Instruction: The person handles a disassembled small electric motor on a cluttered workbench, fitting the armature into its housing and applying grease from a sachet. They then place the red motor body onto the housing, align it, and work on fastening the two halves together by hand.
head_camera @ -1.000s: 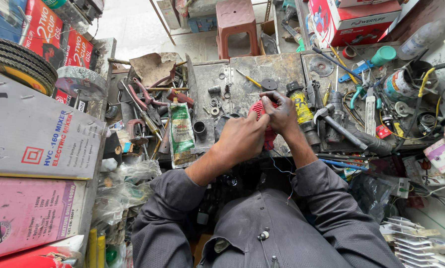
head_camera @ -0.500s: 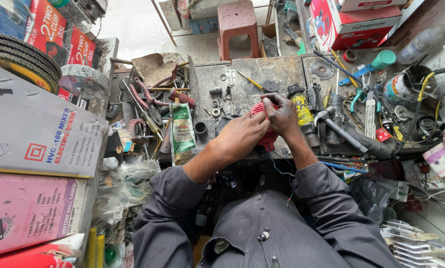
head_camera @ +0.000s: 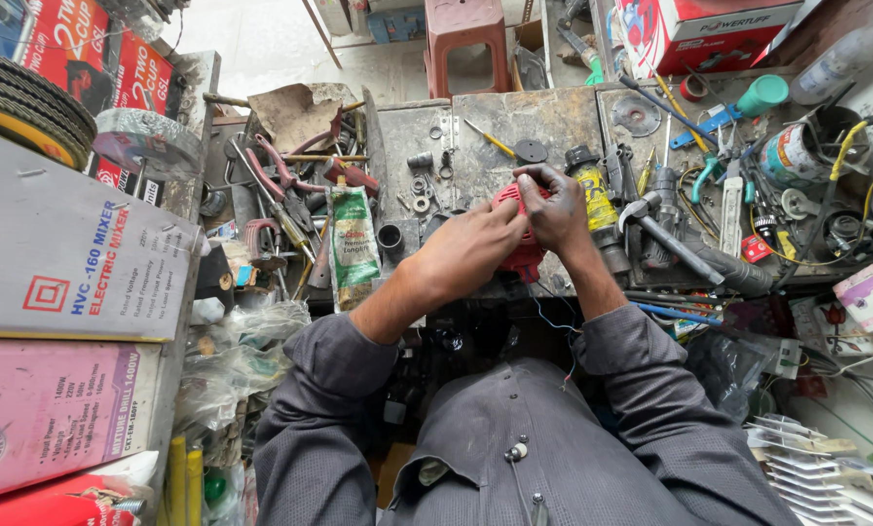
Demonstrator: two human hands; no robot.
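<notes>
The small red plastic motor housing (head_camera: pixel 520 234) sits near the front edge of the grimy metal workbench (head_camera: pixel 514 122), boxed in by tools with barely any free room. Left hand (head_camera: pixel 470 248) wraps over it, right hand (head_camera: pixel 553 209) pinches its top, fingers curled.

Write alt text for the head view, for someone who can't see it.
Seen from above, a person in a grey shirt holds a red part with both hands, left hand and right hand, over a cluttered metal workbench. Pliers, a green packet and cardboard boxes lie to the left.
</notes>
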